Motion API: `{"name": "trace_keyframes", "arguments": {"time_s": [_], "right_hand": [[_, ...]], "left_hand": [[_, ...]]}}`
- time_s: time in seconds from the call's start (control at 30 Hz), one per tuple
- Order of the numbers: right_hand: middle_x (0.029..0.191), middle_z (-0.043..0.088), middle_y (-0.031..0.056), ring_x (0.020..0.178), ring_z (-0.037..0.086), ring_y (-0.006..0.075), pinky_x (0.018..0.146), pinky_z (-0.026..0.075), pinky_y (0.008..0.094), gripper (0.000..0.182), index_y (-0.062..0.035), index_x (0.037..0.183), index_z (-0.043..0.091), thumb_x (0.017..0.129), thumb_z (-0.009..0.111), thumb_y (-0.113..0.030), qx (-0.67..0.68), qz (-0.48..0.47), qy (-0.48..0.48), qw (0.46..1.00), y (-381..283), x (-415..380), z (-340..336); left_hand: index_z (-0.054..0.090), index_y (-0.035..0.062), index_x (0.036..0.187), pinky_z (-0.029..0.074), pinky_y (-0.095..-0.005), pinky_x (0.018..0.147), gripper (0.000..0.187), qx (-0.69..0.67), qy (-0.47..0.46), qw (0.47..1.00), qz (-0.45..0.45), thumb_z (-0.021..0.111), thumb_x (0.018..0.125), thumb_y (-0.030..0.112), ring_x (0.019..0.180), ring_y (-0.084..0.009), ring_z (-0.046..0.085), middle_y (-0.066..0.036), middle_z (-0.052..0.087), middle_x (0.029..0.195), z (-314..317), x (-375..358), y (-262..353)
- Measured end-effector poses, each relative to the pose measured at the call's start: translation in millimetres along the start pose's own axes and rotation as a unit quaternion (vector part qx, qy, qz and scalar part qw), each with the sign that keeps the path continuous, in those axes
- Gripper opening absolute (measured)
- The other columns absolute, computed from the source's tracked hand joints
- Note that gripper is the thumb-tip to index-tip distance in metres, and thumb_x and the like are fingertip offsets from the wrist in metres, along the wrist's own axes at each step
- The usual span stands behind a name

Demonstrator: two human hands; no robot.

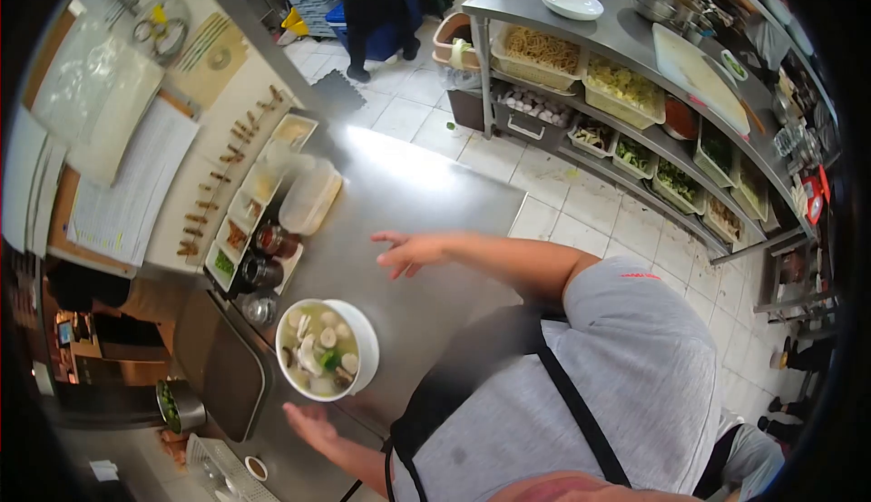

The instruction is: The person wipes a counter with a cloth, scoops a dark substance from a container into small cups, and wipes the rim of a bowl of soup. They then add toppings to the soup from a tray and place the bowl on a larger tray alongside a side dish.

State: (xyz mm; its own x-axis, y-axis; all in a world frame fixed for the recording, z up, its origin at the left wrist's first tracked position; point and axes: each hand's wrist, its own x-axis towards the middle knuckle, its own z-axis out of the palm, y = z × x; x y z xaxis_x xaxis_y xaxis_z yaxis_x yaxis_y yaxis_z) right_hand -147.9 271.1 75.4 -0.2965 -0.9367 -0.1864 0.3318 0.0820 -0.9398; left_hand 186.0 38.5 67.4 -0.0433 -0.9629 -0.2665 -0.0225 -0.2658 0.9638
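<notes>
The person has on a soft grey shirt (644,348) with a short, wide sleeve (608,289). Small red marks (641,276) sit near the top of it, too tiny to read. There is a small dark spot (458,455) too. Over the shirt goes a black apron (445,375) with a thin black strap (581,411). The right hand (408,253) and left hand (313,428) are bare.

Soup (313,339) in 1 bowl (365,348) on counter (435,230); 1 tray (218,366) left, jars (263,272) between bowl and tub (311,195).
</notes>
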Motion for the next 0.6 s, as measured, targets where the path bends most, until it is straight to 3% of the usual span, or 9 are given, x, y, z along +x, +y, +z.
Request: {"name": "trace_keyframes", "arguments": {"time_s": [0.13,0.23,0.3,0.33,0.37,0.4,0.43,0.5,0.6], "right_hand": [[0.111,0.047,0.0093,0.089,0.052,0.0190,0.073,0.042,0.0320,0.068,-0.0124,0.131,0.020,0.078,0.055,-0.036,0.023,-0.066,0.063,0.996,-26.2,-73.4,-104.0],[0.107,0.049,0.0088,0.087,0.053,0.0182,0.071,0.042,0.0305,0.061,-0.0106,0.129,0.025,0.080,0.052,-0.034,0.072,-0.093,0.094,0.989,-33.2,-117.8,-196.1],[0.105,0.050,0.0084,0.085,0.054,0.0176,0.069,0.042,0.0286,0.055,-0.0094,0.127,0.028,0.081,0.051,-0.032,0.104,-0.086,0.108,0.985,-28.5,-146.8,-251.5],[0.104,0.050,0.0082,0.085,0.055,0.0173,0.069,0.042,0.0279,0.053,-0.0093,0.126,0.030,0.082,0.050,-0.031,0.112,-0.074,0.118,0.984,-22.7,-160.1,-276.5],[0.102,0.051,0.0081,0.084,0.055,0.0170,0.068,0.043,0.0273,0.051,-0.0091,0.125,0.031,0.082,0.049,-0.030,0.124,-0.060,0.128,0.982,-14.7,-173.1,-297.7],[0.101,0.051,0.0079,0.083,0.055,0.0167,0.067,0.043,0.0266,0.048,-0.0090,0.124,0.032,0.083,0.049,-0.029,0.135,-0.046,0.140,0.980,-8.2,-187.2,-315.6],[0.100,0.051,0.0078,0.083,0.055,0.0166,0.066,0.043,0.0264,0.047,-0.0089,0.123,0.033,0.083,0.048,-0.028,0.156,-0.035,0.142,0.977,-2.9,-202.3,-330.5],[0.099,0.052,0.0077,0.082,0.055,0.0164,0.065,0.044,0.0260,0.044,-0.0088,0.121,0.035,0.084,0.047,-0.027,0.185,-0.010,0.146,0.972,1.7,-227.8,-357.1],[0.097,0.052,0.0075,0.082,0.055,0.0161,0.065,0.044,0.0265,0.040,-0.0092,0.119,0.037,0.084,0.047,-0.028,0.196,0.035,0.160,0.967,3.3,-242.9,-387.8]], "left_hand": [[0.037,0.0020,0.116,0.036,-0.0289,0.076,0.046,-0.036,0.160,0.931,0.326,0.050,0.082,0.029,0.090,-0.0158,0.042,-0.007,0.043,0.103,39.7,-77.7,35.8],[0.037,0.0014,0.116,0.036,-0.0264,0.076,0.040,-0.047,0.180,0.870,0.457,0.048,0.083,0.023,0.090,-0.0138,0.044,-0.007,0.044,0.102,116.4,-157.4,43.3],[0.040,-0.0005,0.112,0.037,-0.0298,0.081,0.036,-0.071,0.074,0.881,0.462,0.047,0.080,0.014,0.091,-0.0181,0.045,-0.010,0.046,0.100,187.9,-193.6,28.2],[0.041,-0.0017,0.111,0.037,-0.0311,0.081,0.037,0.023,0.070,0.887,0.456,0.048,0.077,0.012,0.091,-0.0206,0.045,-0.012,0.046,0.099,212.8,-173.2,6.7],[0.041,-0.0012,0.111,0.038,-0.0327,0.082,0.039,0.049,-0.053,0.853,0.517,0.049,0.075,0.011,0.091,-0.0214,0.046,-0.013,0.047,0.098,264.6,-191.2,-5.5],[0.039,0.0001,0.115,0.037,-0.0345,0.082,0.043,0.214,-0.056,0.851,0.477,0.051,0.074,0.008,0.096,-0.0225,0.045,-0.014,0.046,0.103,307.7,-218.0,-20.0],[0.036,0.0017,0.118,0.035,-0.0362,0.084,0.048,0.149,-0.153,0.879,0.426,0.054,0.074,0.008,0.102,-0.0229,0.042,-0.015,0.042,0.110,344.6,-224.0,-42.3],[0.035,0.0023,0.119,0.034,-0.0383,0.085,0.052,0.186,-0.203,0.884,0.377,0.055,0.073,0.010,0.105,-0.0249,0.040,-0.016,0.038,0.114,389.3,-213.2,-86.3],[0.035,0.0026,0.119,0.033,-0.0401,0.086,0.055,0.295,-0.159,0.833,0.441,0.057,0.070,0.013,0.105,-0.0297,0.039,-0.018,0.038,0.114,409.3,-212.5,-131.5]]}}
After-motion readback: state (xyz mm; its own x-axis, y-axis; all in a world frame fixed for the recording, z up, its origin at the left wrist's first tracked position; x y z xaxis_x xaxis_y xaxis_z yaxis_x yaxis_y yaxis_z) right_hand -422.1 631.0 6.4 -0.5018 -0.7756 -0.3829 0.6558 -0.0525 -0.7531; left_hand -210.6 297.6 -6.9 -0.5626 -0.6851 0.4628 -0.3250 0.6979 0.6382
